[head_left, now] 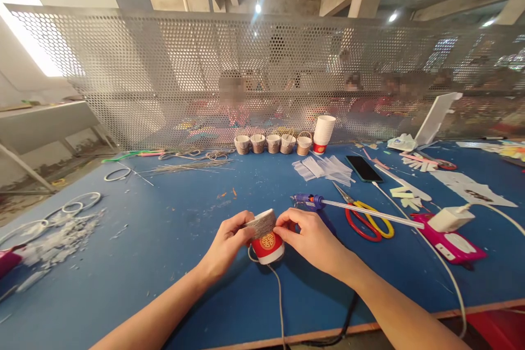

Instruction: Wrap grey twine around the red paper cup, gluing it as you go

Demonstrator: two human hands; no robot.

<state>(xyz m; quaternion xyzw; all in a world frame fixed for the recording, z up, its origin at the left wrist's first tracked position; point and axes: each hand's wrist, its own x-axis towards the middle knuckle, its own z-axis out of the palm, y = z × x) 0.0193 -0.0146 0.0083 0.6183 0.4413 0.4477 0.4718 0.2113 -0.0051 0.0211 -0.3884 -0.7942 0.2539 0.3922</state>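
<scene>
While the left hand (225, 240) holds the paper cup (267, 251) by its cord-wrapped upper part, the right hand (314, 238) pinches narrowly at the cup's right edge; whether a strand is caught there cannot be told. Located directly between the hands and touched by both, so that neither is clearly nearer, the cup stands with its long axis near upright, wrapped end leaning left, and loose cord (280, 290) runs from beneath toward the near edge of the blue table (164, 219).

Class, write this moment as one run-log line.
left hand: holding paper cup | right hand: at its cord wrap | nearby: glue gun, scissors
</scene>
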